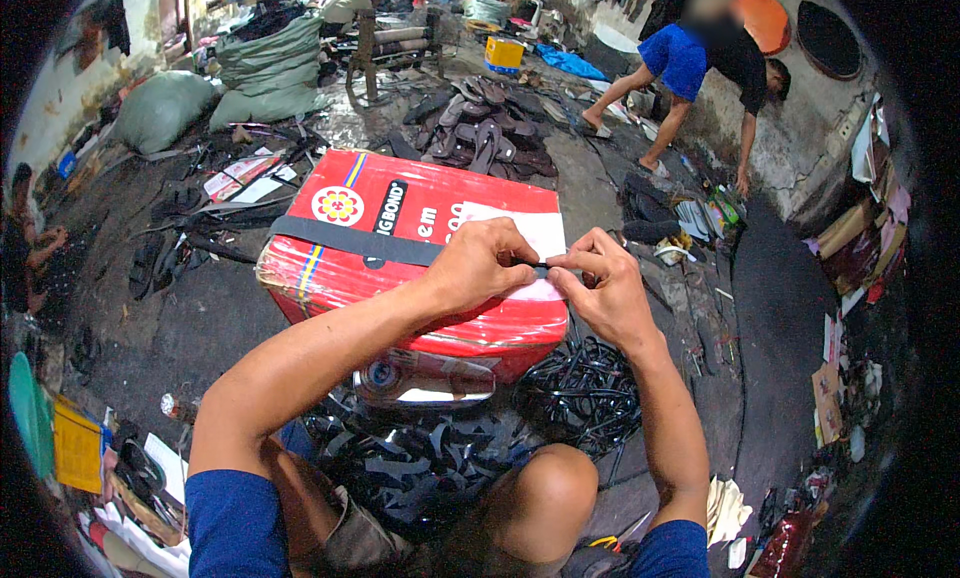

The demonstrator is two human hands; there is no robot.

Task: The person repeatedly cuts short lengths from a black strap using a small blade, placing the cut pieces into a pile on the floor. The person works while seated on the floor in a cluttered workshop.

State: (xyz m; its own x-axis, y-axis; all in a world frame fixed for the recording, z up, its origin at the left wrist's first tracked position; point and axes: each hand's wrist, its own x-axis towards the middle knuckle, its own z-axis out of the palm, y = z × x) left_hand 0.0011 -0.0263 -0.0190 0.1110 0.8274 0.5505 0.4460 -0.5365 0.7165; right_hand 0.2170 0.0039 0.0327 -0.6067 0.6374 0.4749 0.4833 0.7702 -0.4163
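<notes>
A red cardboard box wrapped in shiny clear film stands in front of me. My left hand and my right hand meet above its right half, fingers pinched. Between the fingertips shows a small piece of black strip. A flat dark grey strip lies across the box top from its left edge and runs under my left hand; whether it joins the black piece I cannot tell. Beneath my fingers is a white label. A shiny metal can lies against the box's near side.
Cut black strips are heaped by my legs, beside a tangle of thin black straps. Dark sandals are piled behind the box. Green sacks stand at far left. A person in blue shorts bends down at far right.
</notes>
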